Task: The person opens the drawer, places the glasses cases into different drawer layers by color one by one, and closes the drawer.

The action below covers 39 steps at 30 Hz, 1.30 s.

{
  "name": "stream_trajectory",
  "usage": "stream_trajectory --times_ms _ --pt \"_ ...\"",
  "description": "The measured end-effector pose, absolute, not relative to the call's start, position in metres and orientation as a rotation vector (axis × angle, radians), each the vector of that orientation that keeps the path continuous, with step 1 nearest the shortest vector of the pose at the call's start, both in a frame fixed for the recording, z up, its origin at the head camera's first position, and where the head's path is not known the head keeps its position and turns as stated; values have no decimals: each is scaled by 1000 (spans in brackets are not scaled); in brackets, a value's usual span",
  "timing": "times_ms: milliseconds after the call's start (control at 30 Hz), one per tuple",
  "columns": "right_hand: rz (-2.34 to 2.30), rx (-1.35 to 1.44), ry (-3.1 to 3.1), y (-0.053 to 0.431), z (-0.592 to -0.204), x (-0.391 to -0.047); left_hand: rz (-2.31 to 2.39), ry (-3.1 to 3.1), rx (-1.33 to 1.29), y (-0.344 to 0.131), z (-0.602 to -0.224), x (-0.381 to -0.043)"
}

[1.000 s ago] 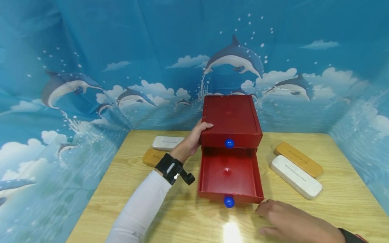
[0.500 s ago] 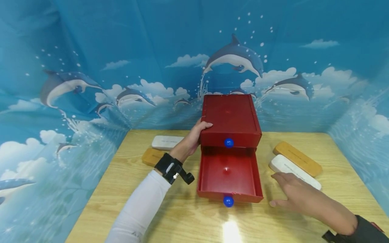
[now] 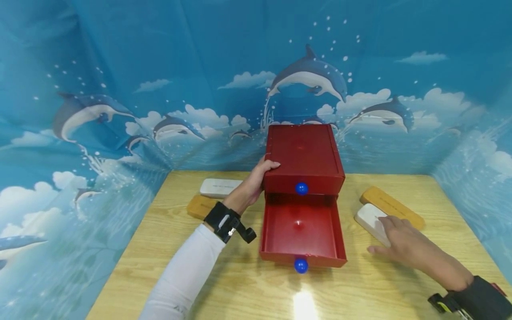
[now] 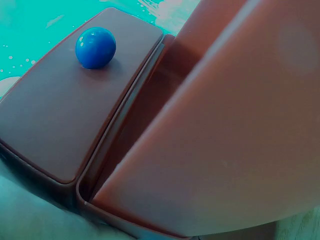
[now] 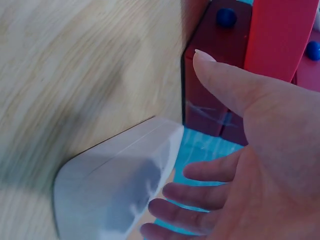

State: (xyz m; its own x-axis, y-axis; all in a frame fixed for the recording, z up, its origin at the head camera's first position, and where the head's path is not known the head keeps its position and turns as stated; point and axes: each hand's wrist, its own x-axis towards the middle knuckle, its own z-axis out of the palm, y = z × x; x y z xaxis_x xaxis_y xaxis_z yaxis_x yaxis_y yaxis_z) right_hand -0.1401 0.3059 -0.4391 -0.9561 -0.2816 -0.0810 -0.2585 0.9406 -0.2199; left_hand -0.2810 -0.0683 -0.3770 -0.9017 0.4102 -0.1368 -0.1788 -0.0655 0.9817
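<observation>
A red two-drawer box [image 3: 302, 153] stands near the back, its upper drawer closed with a blue knob [image 3: 302, 188]. Its lower drawer [image 3: 280, 231] is pulled out, with nothing inside. My left hand [image 3: 256, 180] holds the box's left side, thumb over the top edge; its other fingers are hidden. In the left wrist view the lower drawer's underside [image 4: 225, 140] fills the right half. My right hand [image 3: 406, 240] reaches over a white oblong hard case [image 3: 370, 218], shaped like a glasses case. In the right wrist view its fingers are spread apart from the white case [image 5: 107, 187].
Behind the white case lies an orange-yellow oblong case [image 3: 384, 200]. Left of the box are another white case [image 3: 218, 187] and another orange-yellow case [image 3: 200, 206], partly behind my left wrist. A dolphin-printed blue curtain [image 3: 224, 89] encloses the wooden table [image 3: 236, 284].
My right hand has moved from the lower drawer's front right corner, rightward and back, to over the white case. My left hand, the box and the drawer have stayed put.
</observation>
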Motion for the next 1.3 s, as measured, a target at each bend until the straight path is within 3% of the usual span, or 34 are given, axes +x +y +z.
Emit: stream_trajectory --times_ms 700,1300 --pt "-391 -336 3100 333 -485 -157 2063 1800 222 -68 -380 -279" --pt "-340 -356 3121 336 -492 -158 2052 1815 247 -66 -378 -279"
